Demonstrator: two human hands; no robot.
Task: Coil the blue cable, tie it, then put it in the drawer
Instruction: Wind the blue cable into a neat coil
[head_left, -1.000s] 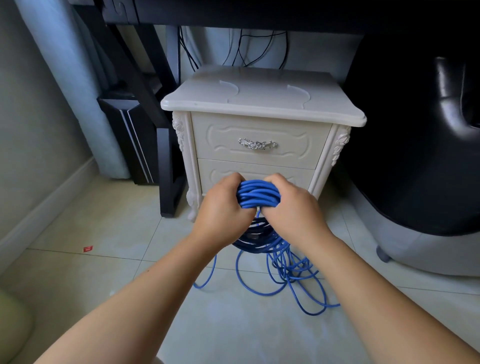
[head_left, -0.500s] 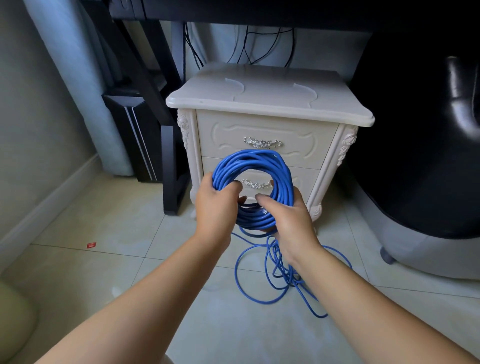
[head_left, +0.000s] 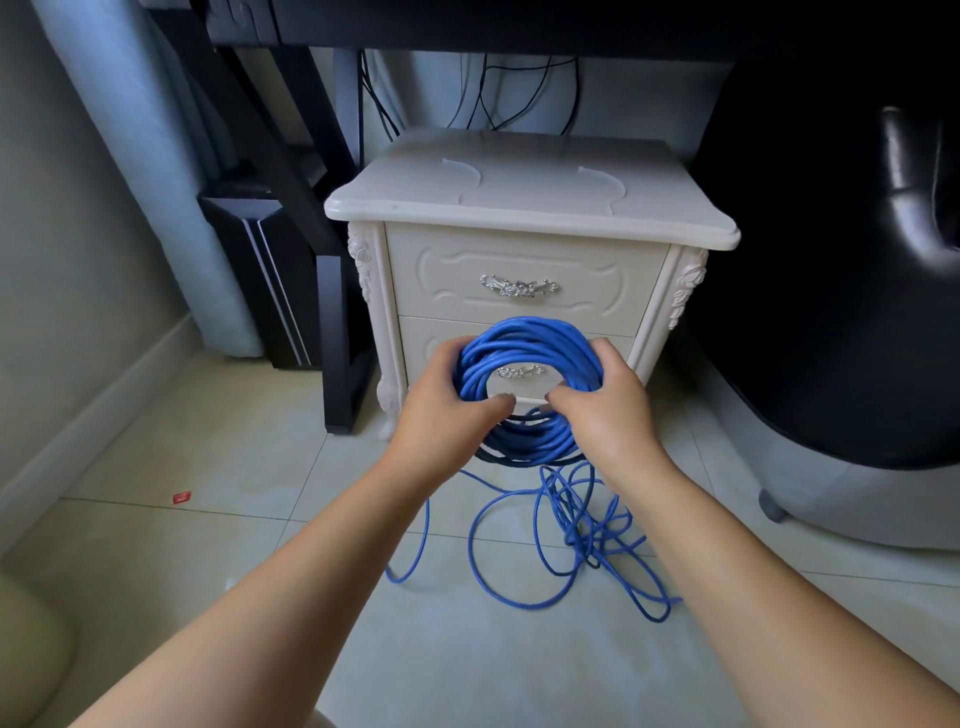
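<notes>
No writing, label, brand or number can be read here. The small red scrap (head_left: 181, 497) on the floor tiles (head_left: 156, 571) at left is too small to make out.

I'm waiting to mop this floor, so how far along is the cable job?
Done: much of the blue cable is wound into a coil. In hand: the left hand and right hand grip that coil before the nightstand. Left: loose loops lie on the tile floor, no tie shows, and both drawers are shut.
</notes>
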